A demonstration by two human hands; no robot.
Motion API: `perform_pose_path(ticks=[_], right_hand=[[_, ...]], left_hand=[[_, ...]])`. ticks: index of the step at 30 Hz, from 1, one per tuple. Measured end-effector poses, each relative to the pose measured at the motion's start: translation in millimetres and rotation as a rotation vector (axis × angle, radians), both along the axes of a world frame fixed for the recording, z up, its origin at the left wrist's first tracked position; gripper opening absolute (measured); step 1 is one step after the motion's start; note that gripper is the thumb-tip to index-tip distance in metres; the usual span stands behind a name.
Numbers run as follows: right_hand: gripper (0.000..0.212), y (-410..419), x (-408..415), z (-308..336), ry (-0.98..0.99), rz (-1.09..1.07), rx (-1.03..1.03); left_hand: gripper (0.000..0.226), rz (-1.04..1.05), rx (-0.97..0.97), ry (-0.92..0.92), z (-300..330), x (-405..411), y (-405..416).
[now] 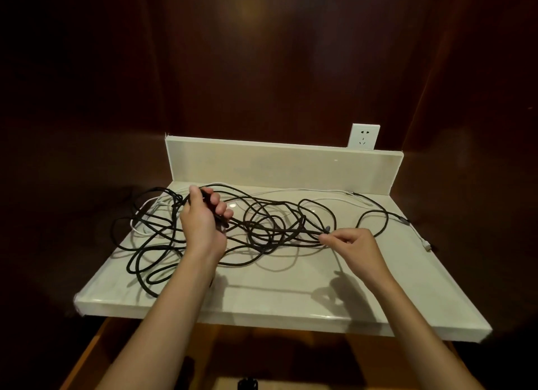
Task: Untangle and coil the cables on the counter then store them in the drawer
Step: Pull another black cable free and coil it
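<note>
Desk (291,296): pale, glossy stone top with a raised back panel (279,164) of the same material along its far edge. Set in a dark wood-panelled recess.

Black cable (262,224): long, braided-looking, lying in a loose tangle of overlapping loops across the left and middle of the desk. Several loops spill toward the front left corner; one run arcs out to the right and back along the far edge. How many separate black cables make up the tangle cannot be told.

White cable (305,190): thin, running along the far side of the desk just in front of the back panel, with a further loop showing among the black loops at the left. A small connector end (428,245) lies near the right edge of the desk.

Left hand (203,221): raised over the left-centre of the tangle, fingers (221,208) curled round a bunch of black cable strands, thumb up on the far side.

Right hand (355,244): just above the desk right of centre, thumb and forefinger pinching a strand of black cable near a small connector at the near edge of the tangle; the other fingers are loosely curled. The strand runs taut-looking between the two hands.

Wall socket (364,136): white plate, on the wall behind the right part of the back panel.

Drawer (96,352): wooden, below the desk's front edge, only partly in view.
</note>
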State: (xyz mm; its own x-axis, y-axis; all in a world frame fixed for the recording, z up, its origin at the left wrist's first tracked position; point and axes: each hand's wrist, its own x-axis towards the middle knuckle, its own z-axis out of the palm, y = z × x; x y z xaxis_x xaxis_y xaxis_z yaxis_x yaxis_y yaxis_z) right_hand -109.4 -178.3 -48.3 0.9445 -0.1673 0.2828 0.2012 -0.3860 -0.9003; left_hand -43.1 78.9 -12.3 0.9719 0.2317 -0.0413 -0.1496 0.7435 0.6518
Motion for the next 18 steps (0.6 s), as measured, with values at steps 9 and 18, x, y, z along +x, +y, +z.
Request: perform_pose_path(ticks=[9,18], right_hand=[[0.013,8,-11,13,-0.147,0.213,-0.229],[0.017,24,-9,46,-0.319,0.162,-0.183]], left_hand=[[0.047,0.261,1.260,-0.159,-17,7,-6],[0.075,-0.293,1.505,-0.127,-23,-10,-34]])
